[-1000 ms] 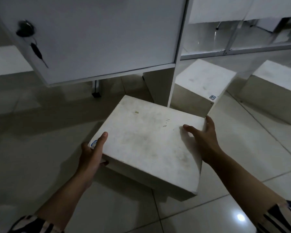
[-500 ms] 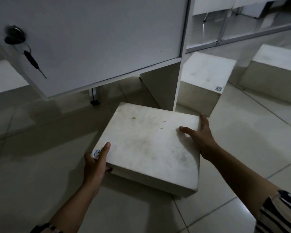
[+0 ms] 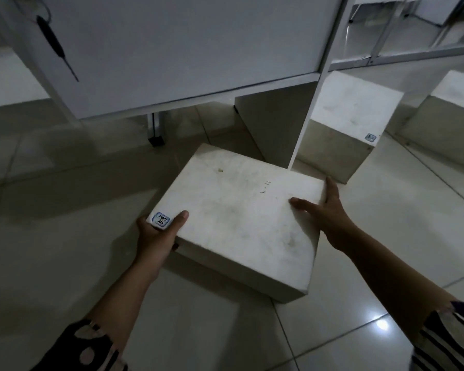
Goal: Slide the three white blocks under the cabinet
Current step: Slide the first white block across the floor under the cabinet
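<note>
White rectangular block (image 3: 241,220) on the tiled floor (image 3: 51,258), its 12 o'clock corner at the gap under the white cabinet (image 3: 185,49)

Left hand (image 3: 156,236) grips the 9 o'clock corner, thumb on top; right hand (image 3: 330,210) clasps the 3 o'clock edge. Judged rigid, smooth-faced and fairly heavy; best pushed low from the near sides. Two more white blocks, (image 3: 351,124) and (image 3: 450,116), stand at 1 and 2 o'clock, the farther one cropped. Fingers beneath the block are hidden; the sticker's writing is illegible

A small blue-bordered sticker (image 3: 160,219) with illegible handwriting sits on the nearest white block's (image 3: 241,218) corner.
</note>
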